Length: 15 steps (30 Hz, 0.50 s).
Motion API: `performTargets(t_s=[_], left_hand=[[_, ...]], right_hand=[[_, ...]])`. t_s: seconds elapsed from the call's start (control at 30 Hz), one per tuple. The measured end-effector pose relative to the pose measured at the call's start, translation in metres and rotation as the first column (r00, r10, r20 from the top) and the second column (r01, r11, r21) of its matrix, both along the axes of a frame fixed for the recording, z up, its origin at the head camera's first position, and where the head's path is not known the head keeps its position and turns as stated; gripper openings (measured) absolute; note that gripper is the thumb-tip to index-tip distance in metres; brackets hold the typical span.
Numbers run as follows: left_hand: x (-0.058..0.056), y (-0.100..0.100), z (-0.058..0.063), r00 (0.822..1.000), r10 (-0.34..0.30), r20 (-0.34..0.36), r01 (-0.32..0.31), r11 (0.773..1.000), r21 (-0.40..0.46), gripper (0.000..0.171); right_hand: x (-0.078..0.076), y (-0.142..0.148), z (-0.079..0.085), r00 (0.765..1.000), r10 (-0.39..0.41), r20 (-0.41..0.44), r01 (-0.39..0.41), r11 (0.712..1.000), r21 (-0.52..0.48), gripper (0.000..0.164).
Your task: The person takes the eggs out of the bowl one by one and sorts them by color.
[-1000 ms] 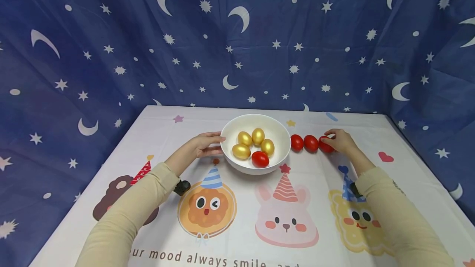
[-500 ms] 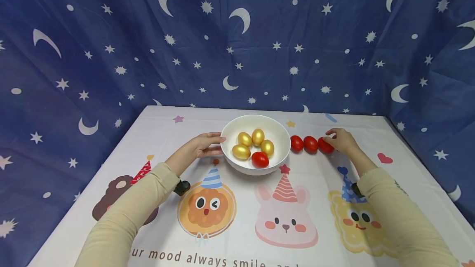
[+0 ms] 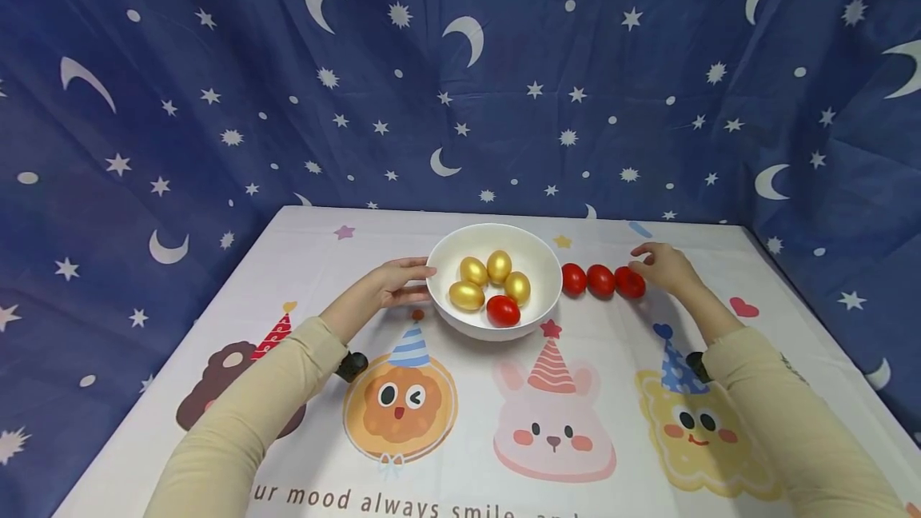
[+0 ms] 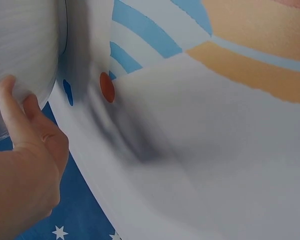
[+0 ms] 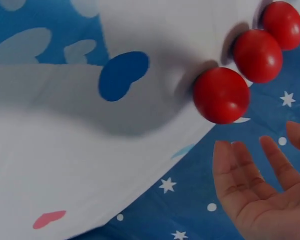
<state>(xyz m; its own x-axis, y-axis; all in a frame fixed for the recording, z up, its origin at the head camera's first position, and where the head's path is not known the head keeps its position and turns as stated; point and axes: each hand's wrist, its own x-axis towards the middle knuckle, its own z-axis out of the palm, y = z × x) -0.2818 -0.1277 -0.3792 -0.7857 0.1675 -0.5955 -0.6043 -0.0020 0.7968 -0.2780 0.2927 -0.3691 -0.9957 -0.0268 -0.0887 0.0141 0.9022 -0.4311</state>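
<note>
A white bowl [image 3: 449, 310] stands on the table and holds several golden eggs [image 3: 468, 295] and one red egg [image 3: 503, 312]. At its left side, my left hand [image 3: 394, 281] touches the bowl with extended fingers; the left wrist view shows fingertips against the outer wall. To the bowl's right, three red eggs lie in a row: the near one [image 3: 573, 280], the middle one [image 3: 600, 281] and the far-right one [image 3: 630, 283]. My right hand [image 3: 667, 268] hovers just beside the far-right egg. In the right wrist view its fingers are spread, apart from the egg, and hold nothing.
A white printed tablecloth [image 3: 475, 390] with cartoon figures covers the table. Behind it hangs a dark blue curtain [image 3: 504, 102] with moons and stars. A dark wrist device [image 3: 352, 366] shows beneath the left sleeve.
My right hand has moved a little up and away from the far-right red egg, leaving it at the end of the row. My left hand and the bowl stay in place.
</note>
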Motion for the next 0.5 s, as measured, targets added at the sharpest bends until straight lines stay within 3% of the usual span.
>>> performTargets(t_s=[0.5], left_hand=[[0.002,-0.001,0.000,0.999,-0.020,-0.029,0.020,1.000,-0.002,0.060]], right_hand=[[0.014,-0.029,0.015,0.990,0.072,-0.123,-0.086,0.991,-0.106,0.035]])
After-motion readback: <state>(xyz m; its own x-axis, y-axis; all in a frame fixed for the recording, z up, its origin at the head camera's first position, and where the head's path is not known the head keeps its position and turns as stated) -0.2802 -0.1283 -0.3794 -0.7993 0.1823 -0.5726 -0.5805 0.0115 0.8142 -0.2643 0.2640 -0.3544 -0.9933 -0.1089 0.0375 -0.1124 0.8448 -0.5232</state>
